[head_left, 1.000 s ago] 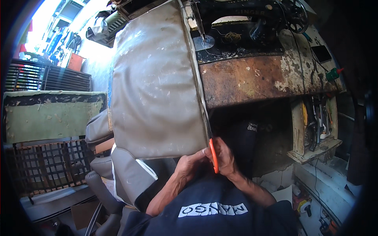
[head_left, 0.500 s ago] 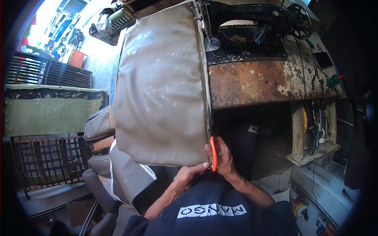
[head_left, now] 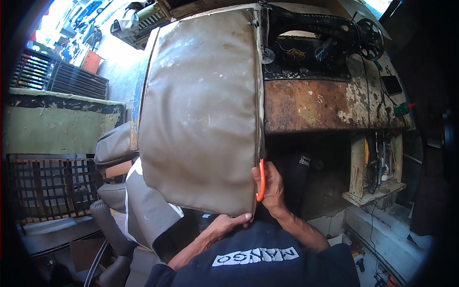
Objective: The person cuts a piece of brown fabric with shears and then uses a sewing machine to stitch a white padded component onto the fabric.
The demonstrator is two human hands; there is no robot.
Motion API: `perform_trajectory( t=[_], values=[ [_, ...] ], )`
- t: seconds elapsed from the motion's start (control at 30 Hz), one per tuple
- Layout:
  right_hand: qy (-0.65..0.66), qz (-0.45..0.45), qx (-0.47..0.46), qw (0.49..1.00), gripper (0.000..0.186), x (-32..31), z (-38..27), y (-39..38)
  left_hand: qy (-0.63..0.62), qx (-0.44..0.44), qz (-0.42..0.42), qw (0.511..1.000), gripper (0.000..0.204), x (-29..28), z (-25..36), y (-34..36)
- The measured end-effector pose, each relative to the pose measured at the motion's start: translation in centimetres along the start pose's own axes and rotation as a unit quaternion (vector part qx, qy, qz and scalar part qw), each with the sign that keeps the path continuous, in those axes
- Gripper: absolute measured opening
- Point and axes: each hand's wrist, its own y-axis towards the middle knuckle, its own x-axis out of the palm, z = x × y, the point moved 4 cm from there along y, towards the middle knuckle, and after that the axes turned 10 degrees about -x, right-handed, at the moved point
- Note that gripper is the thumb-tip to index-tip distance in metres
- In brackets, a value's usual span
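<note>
several tools [head_left: 373,166] in drawer [head_left: 375,194] — right grip [head_left: 272,190] clasps orange handle [head_left: 262,178] — left grip [head_left: 226,226] pinches cover [head_left: 201,115]

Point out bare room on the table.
Bare tabletop lies in front of the black sewing machine, right of the brown cover. The cover crowds the left; the right end holds a dark flat object and green container.

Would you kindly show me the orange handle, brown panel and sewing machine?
Orange handle [head_left: 262,179]: head view, its curved middle.
Brown panel [head_left: 203,115]: head view, centre of its surface.
Sewing machine [head_left: 327,30]: head view, its black arm.
</note>
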Motion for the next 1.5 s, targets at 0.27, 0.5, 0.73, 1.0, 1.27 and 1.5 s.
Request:
perform_trajectory(
  t=[0.27, 0.5, 0.73, 1.0, 1.27, 1.5],
  values=[
    [0.069, -0.001, 0.044, 0.997, 0.036, 0.2, 0.2, -0.2, 0.668, 0.245, -0.201, 0.673, 0.06, 3.1, 18.2, -10.7],
    [-0.034, -0.017, -0.056, 0.998, 0.043, 0.3, -1.6, 1.5, 0.663, 0.414, 0.423, 0.458, 0.069, -1.9, 34.9, 4.6],
    [-0.038, -0.041, -0.009, 0.998, 0.043, 0.1, -2.7, 2.7, 0.681, 0.371, 0.426, 0.465, 0.07, -1.8, 32.1, 5.6],
    [-0.023, -0.022, -0.008, 0.999, 0.046, 0.1, -2.8, 0.6, 0.678, 0.351, 0.446, 0.467, 0.07, -1.8, 27.5, 2.7],
    [-0.084, -0.04, 0.009, 0.996, 0.047, -0.4, -2.5, 0.2, 0.676, 0.348, 0.45, 0.469, 0.07, -1.4, 25.5, 1.8],
    [-0.088, -0.038, 0.034, 0.995, 0.045, -0.2, -2.5, -0.3, 0.673, 0.346, 0.447, 0.477, 0.069, -1.4, 23.8, 0.9]
  ],
)
